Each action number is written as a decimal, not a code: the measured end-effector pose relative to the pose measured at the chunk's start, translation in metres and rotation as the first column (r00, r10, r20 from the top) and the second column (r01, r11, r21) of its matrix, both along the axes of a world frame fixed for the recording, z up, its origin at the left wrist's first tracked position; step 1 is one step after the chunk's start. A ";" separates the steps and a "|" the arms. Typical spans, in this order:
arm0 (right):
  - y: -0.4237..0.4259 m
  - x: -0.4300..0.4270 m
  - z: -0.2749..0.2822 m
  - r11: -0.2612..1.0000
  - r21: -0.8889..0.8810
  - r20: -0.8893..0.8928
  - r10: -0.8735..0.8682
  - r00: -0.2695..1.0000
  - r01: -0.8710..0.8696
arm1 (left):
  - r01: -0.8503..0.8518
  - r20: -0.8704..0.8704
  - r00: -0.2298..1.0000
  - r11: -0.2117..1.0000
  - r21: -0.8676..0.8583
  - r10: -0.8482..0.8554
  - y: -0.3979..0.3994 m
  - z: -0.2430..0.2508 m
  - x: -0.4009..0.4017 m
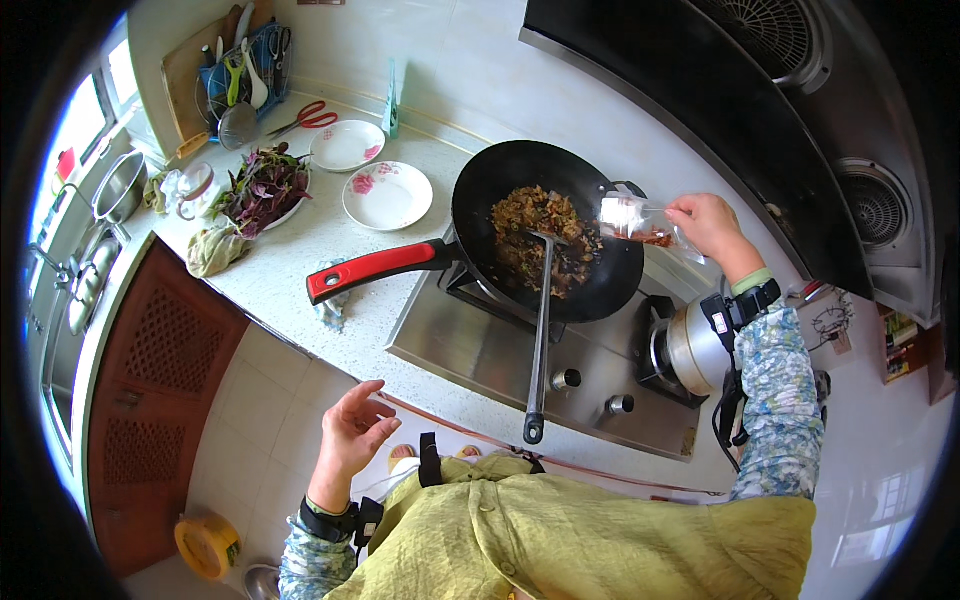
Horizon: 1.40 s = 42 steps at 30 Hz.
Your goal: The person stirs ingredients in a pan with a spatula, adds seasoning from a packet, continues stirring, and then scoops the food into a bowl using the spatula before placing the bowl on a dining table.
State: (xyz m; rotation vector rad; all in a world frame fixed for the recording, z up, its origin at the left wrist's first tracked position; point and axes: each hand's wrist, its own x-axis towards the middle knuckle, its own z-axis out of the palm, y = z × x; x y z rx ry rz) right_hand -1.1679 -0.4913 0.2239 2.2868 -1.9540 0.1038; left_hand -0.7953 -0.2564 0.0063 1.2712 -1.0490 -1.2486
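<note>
A small clear plastic bag (pixel 643 225) with reddish dried bits in it is pinched in my right hand (pixel 703 223), over the right rim of the black wok (pixel 480 180). In the wok lies a browned, chopped food mixture (pixel 544 217). The metal spatula (pixel 541 330) rests with its blade in that food and its handle hanging over the front of the stove. My left hand (pixel 355 435) hovers in front of the counter edge, fingers apart, holding nothing. The wok's red and black handle (pixel 379 266) points left over the counter.
A silver pot (pixel 697 349) sits on the right burner of the steel gas stove (pixel 465 345). On the counter are two flowered plates (pixel 388 196) (pixel 349 145), purple leafy greens (pixel 266 187), red-handled scissors (pixel 307 118) and a cloth (pixel 215 251). The range hood (pixel 705 127) overhangs the right side.
</note>
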 end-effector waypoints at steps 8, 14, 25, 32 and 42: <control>-0.037 0.018 0.001 0.997 -0.054 -0.036 0.054 0.998 -0.056 | -0.057 -0.012 0.998 0.998 -0.008 0.057 0.007 -0.010 -0.003; -0.061 0.028 -0.008 0.991 -0.116 -0.055 0.063 0.996 -0.069 | -0.076 0.009 0.997 0.997 0.027 0.076 0.011 -0.005 -0.006; -0.019 -0.024 -0.011 0.988 -0.046 -0.007 -0.146 0.989 0.146 | -0.042 -0.028 0.999 0.998 0.045 0.043 0.003 -0.007 -0.009; 0.021 -0.010 -0.020 0.985 -0.083 -0.051 0.149 0.988 -0.153 | 0.035 -0.047 0.998 0.998 0.046 -0.033 -0.007 -0.010 -0.016; 0.026 -0.016 -0.025 0.984 -0.120 -0.180 0.110 0.977 -0.133 | 0.051 -0.064 0.997 0.998 0.048 -0.048 -0.005 -0.012 -0.012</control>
